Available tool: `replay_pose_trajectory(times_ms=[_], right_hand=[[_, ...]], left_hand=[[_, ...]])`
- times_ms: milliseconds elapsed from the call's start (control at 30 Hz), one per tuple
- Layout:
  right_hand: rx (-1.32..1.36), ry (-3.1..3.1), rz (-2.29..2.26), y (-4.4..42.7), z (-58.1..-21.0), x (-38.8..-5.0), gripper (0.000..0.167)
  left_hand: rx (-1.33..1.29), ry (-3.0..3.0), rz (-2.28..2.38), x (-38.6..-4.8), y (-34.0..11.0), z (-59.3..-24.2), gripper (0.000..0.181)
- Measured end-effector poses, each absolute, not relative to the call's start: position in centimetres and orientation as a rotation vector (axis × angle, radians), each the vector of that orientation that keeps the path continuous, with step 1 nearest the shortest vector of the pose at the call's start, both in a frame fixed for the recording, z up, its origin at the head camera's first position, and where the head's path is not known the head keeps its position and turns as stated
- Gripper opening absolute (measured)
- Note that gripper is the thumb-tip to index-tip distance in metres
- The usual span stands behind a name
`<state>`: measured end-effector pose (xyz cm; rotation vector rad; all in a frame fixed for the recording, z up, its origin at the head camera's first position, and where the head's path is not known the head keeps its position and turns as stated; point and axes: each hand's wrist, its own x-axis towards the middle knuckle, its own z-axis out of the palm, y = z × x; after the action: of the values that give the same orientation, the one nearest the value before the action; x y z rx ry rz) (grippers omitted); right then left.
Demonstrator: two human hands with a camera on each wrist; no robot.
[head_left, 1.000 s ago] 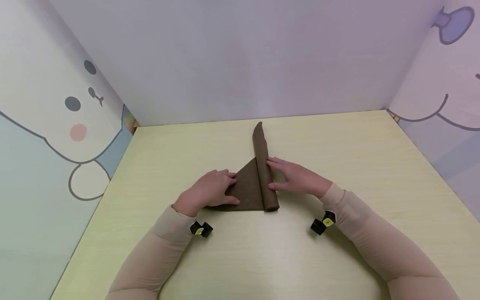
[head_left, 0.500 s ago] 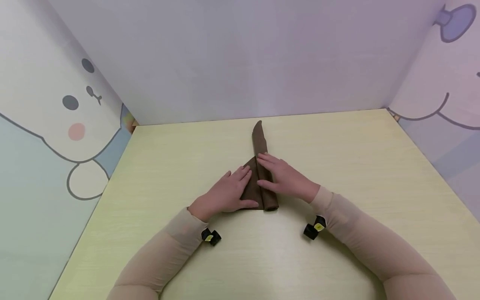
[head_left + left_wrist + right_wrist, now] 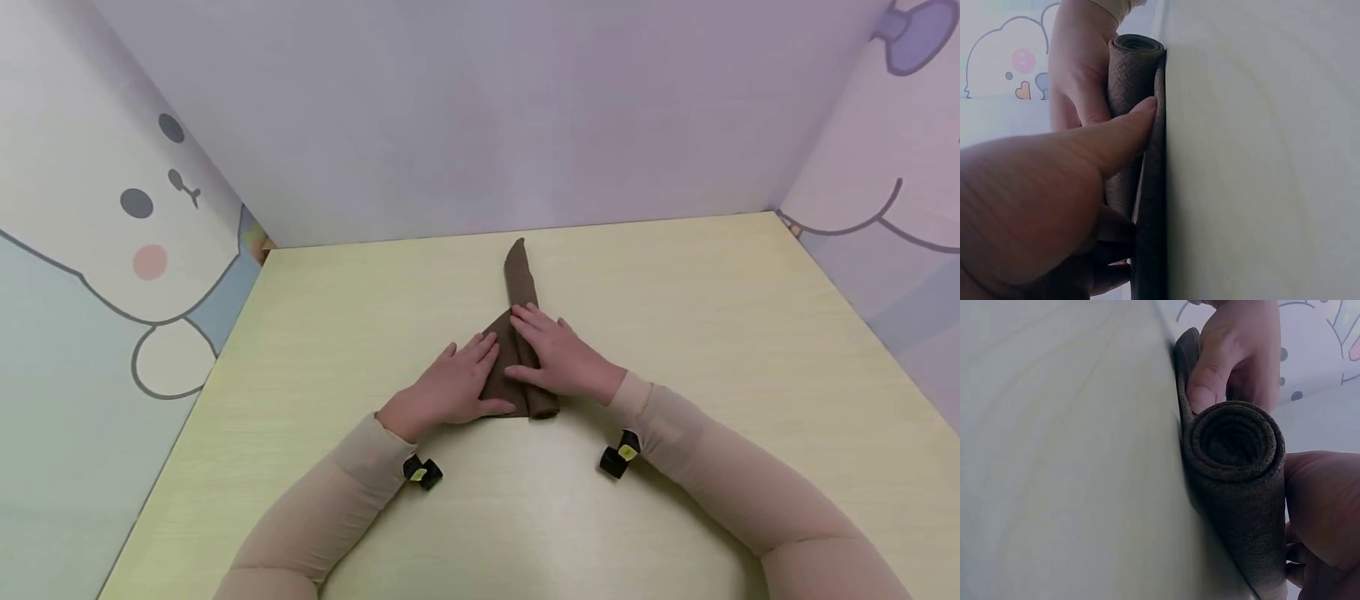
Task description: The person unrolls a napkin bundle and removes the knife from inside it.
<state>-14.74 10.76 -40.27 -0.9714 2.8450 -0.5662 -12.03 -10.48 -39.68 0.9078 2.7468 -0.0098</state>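
Note:
A brown cloth (image 3: 506, 379), partly rolled up, lies on the table. Its roll (image 3: 1235, 506) runs away from the person and tapers to a pointed far end; the near end shows a spiral of layers around a hollow. To the left of the roll a flat flap remains spread. My left hand (image 3: 453, 385) rests on this flap, fingers extended, its thumb (image 3: 1125, 128) lying along the near edge close to the roll. Across the top of the roll lies my right hand (image 3: 566, 358), its straight fingers and thumb reaching over toward the flap. The hands cover parts of the cloth.
The pale wooden table (image 3: 360, 300) extends around the cloth on all sides. A plain pale wall (image 3: 480, 117) stands at its back edge, and panels with cartoon figures flank both sides. Each sleeve carries a small black camera (image 3: 618, 454) at the wrist.
My left hand has slid right across the flap toward the roll. The right hand has shifted left, from the roll's right side to over its top. The roll has barely moved.

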Motion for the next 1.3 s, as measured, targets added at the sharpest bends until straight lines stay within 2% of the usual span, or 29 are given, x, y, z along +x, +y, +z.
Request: replay_pose_trajectory(times_ms=[1300], right_hand=[[-0.866, 2.809, -0.563, 11.75, -39.45, -14.74, 0.081]], left_hand=[[0.85, 2.731, -0.084, -11.82, -10.59, -39.03, 0.098]])
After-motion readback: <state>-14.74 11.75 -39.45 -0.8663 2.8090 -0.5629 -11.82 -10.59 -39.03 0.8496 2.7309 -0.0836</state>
